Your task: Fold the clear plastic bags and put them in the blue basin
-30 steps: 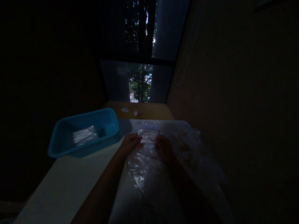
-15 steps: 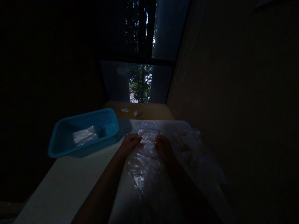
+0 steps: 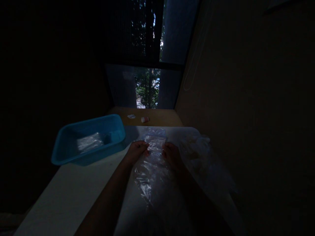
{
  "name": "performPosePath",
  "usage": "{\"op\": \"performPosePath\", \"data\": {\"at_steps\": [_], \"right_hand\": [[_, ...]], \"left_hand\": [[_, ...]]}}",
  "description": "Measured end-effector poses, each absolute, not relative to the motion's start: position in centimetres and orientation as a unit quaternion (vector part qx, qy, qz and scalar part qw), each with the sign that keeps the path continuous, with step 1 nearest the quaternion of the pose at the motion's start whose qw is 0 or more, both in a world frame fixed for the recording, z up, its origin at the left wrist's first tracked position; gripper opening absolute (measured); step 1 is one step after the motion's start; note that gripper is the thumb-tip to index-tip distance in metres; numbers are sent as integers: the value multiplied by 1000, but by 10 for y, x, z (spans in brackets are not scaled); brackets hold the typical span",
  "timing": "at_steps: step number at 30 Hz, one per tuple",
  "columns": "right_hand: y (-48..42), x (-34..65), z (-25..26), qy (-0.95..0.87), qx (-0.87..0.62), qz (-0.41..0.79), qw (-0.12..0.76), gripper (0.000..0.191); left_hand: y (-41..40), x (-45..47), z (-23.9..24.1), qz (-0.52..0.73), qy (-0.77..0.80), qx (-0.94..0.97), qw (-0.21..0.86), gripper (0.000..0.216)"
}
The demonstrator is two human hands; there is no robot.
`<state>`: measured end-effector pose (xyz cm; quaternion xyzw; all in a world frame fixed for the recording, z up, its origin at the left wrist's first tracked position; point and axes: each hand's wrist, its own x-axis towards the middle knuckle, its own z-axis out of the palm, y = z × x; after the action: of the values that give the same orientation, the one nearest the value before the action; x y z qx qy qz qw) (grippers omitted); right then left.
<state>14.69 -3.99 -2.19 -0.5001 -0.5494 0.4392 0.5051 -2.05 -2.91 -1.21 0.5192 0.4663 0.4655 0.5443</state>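
A clear plastic bag (image 3: 150, 167) lies stretched out on the white table (image 3: 73, 186), its creases catching the light. My left hand (image 3: 137, 150) pinches its left edge between thumb and fingers. At the opposite edge, my right hand (image 3: 171, 153) is closed on the bag too, though its fingers are dark and partly hidden. Both hands are level, with the bag's far part flat between and beyond them. The near end of the bag fades into shadow between my forearms.
To the left stands a blue plastic basin (image 3: 88, 139) with a shiny clear packet (image 3: 90, 142) inside. A heap of crumpled clear plastic (image 3: 199, 150) lies at the table's right edge. On the ledge by the window are a small bottle (image 3: 145, 119) and a white scrap (image 3: 131, 116).
Almost nothing differs. The hands keep their hold on the plastic bag, and the bag's far part has shifted very slightly between them.
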Motion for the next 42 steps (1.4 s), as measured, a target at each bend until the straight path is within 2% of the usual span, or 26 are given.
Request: {"op": "performPosePath", "data": {"at_steps": [10, 21, 42], "right_hand": [[-42, 146, -18, -566, -502, 429, 493, 28], [-36, 144, -31, -541, -473, 455, 526, 30], [-36, 142, -31, -555, -476, 408, 547, 32]], "left_hand": [[-28, -21, -16, 474, 464, 505, 552, 28], [-31, -19, -13, 482, 474, 516, 525, 27], [-35, -16, -14, 510, 486, 493, 511, 26]]}}
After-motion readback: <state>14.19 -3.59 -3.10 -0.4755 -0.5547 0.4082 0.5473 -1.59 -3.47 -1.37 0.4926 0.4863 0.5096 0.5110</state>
